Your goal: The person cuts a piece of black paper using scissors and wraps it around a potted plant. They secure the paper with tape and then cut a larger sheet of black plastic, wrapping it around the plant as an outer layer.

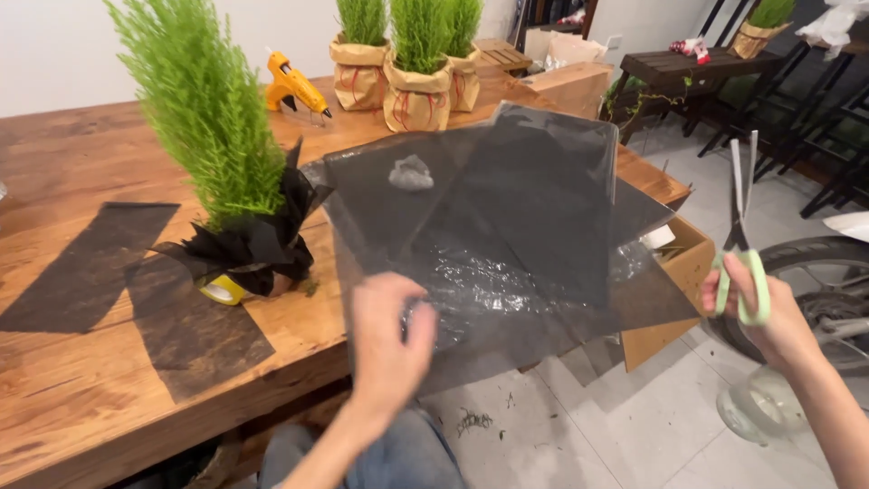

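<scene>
Hands apart: left hand [387, 340] pinches the sheer black mesh sheet [507, 226] held over the desk [81, 154] edge, right hand [756, 303] grips green-handled scissors [742, 226] (blades up, clear of mesh), so keep the sheet taut before cutting.

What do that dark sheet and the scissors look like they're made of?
The dark sheet looks like thin, matte, mesh-like non-woven wrap: semi-sheer, with darker overlapping layers. The scissors have bright, probably steel blades and pale green, seemingly plastic handles, held in the right hand.
</scene>
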